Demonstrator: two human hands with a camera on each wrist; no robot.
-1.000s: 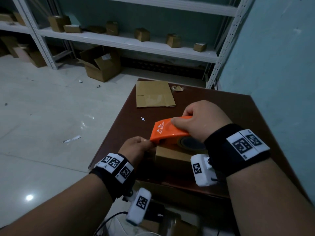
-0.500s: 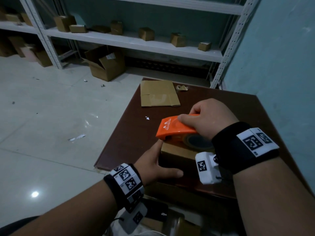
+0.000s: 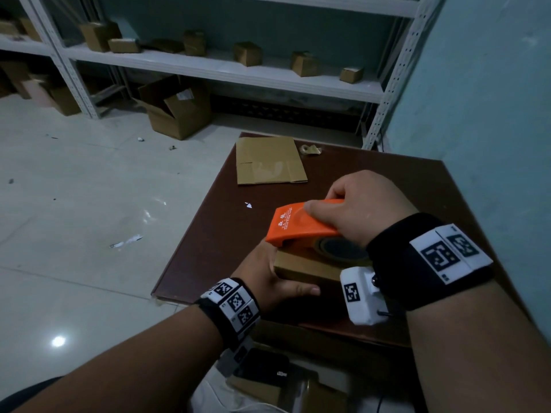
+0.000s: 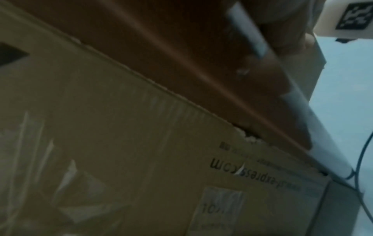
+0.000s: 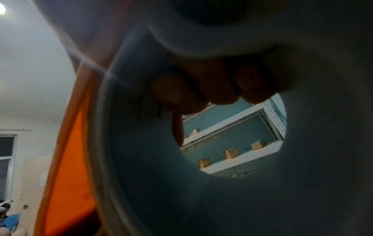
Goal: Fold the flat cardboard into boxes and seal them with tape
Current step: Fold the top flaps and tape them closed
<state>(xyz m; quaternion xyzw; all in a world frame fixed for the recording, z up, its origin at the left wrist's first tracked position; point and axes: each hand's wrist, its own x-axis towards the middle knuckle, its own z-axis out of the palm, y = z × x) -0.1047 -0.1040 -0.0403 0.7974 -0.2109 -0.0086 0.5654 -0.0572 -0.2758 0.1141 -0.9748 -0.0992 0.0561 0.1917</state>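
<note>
A small cardboard box [image 3: 304, 268] stands near the front edge of the brown table [image 3: 226, 234]. On its top sits an orange tape dispenser [image 3: 298, 226] holding a tape roll [image 3: 340, 248]. My right hand [image 3: 357, 210] grips the dispenser from above. In the right wrist view its fingertips [image 5: 201, 89] curl through the roll's core, beside the orange dispenser [image 5: 68, 159]. My left hand [image 3: 268, 278] braces the box's near left corner, thumb straight along the near face, fingers along the left side and partly hidden under the dispenser. A flat cardboard sheet [image 3: 269, 160] lies at the table's far edge.
A crumpled tape scrap [image 3: 311, 150] lies beside the flat sheet. A teal wall [image 3: 492, 99] runs along the table's right. White shelving [image 3: 223, 67] with several small boxes stands behind, an open carton [image 3: 176, 111] on the floor. A large carton [image 4: 141, 159] sits under the table.
My left hand left the dispenser's front end, dropped to the box's near left corner and now lies flat against it. The right hand keeps the dispenser on the box top.
</note>
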